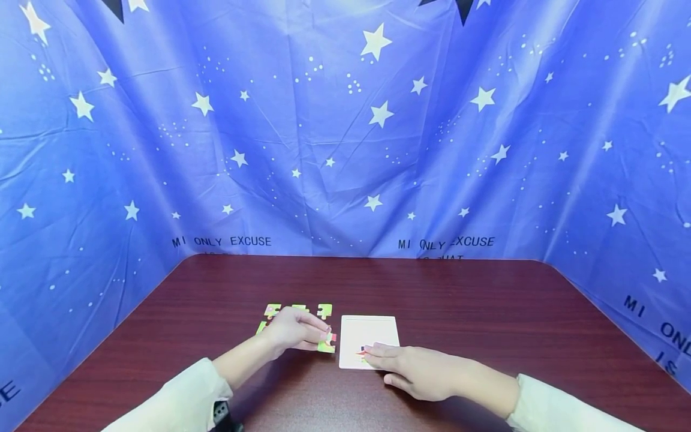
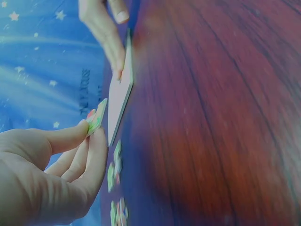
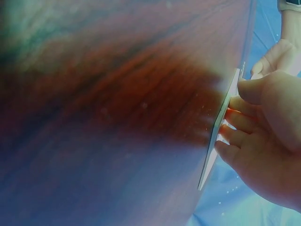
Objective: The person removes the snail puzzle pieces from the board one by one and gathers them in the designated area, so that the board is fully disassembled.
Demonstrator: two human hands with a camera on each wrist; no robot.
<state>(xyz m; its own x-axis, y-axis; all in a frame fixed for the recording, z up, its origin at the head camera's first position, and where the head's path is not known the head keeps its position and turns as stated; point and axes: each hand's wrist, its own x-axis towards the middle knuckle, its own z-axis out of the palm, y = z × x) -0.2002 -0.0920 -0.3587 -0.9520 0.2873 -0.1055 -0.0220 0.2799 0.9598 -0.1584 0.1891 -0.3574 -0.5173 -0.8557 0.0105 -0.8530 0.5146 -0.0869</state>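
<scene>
Between its thumb and fingers, my left hand (image 1: 294, 331) pinches a green and red jigsaw puzzle piece (image 1: 327, 346), just left of a flat white square board (image 1: 369, 330). The left wrist view shows this piece tilted and raised above the table. My right hand (image 1: 432, 373) lies over the board's near right part. Its extended fingers touch a small colourful puzzle piece (image 1: 362, 351) on the board and partly cover it. In the right wrist view the fingers (image 3: 240, 120) reach over the board's edge.
Several green puzzle pieces lie left of the board, among them one at the back left (image 1: 272, 309) and one near the board (image 1: 325, 309); my left hand hides some. The dark red wooden table (image 1: 464, 306) ends at a blue starry curtain (image 1: 335, 120).
</scene>
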